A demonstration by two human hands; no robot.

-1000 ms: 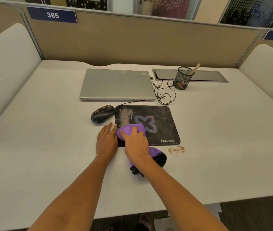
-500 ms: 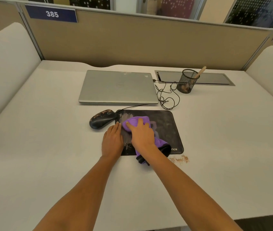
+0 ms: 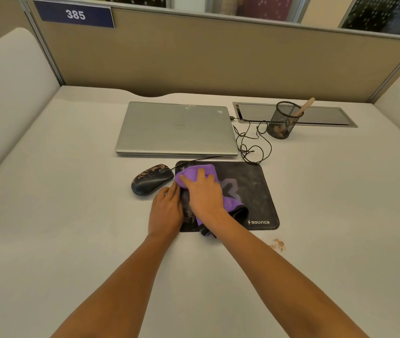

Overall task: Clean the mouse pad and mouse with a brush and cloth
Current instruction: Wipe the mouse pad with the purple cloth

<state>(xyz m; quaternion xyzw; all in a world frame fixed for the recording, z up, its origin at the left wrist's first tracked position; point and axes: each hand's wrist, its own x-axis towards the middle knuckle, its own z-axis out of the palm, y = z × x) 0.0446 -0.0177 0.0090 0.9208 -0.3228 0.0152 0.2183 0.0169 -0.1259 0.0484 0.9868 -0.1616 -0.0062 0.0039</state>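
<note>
The right hand [image 3: 204,193] lies palm-down on the purple cloth [image 3: 195,173], fingers spread and pressing it flat against the far-left part of the black mouse pad [image 3: 252,191]; this grip is a flat press with fingers only lightly curled over the fabric, not a closed fist. The cloth extends beyond the fingertips toward the far edge of the pad and trails back under the wrist, where a dark-edged fold [image 3: 239,212] bunches at the near edge of the pad. The left hand [image 3: 166,212] rests flat and open just left of the right-hand grip, fingers together, with the fingertips on the left edge of the pad and the palm on the desk [image 3: 72,215]; it holds nothing. The mouse [image 3: 151,179], black with brownish smears on top, sits on the desk just left of and slightly beyond the left fingertips, beside the pad and off it; its cable [image 3: 252,142] runs right along the far edge of the pad and loops beyond its far-right corner. The pad surface right of the grip shows a faint logo and greyish streaks. A small patch of brown crumbs [image 3: 278,245] lies on the desk right of the right forearm, just off the near-right corner of the pad. Well beyond the grip, a closed silver laptop [image 3: 177,129] lies flat, and farther right a black mesh cup [image 3: 283,120] holds a wooden-handled brush [image 3: 305,107], leaning right.
</note>
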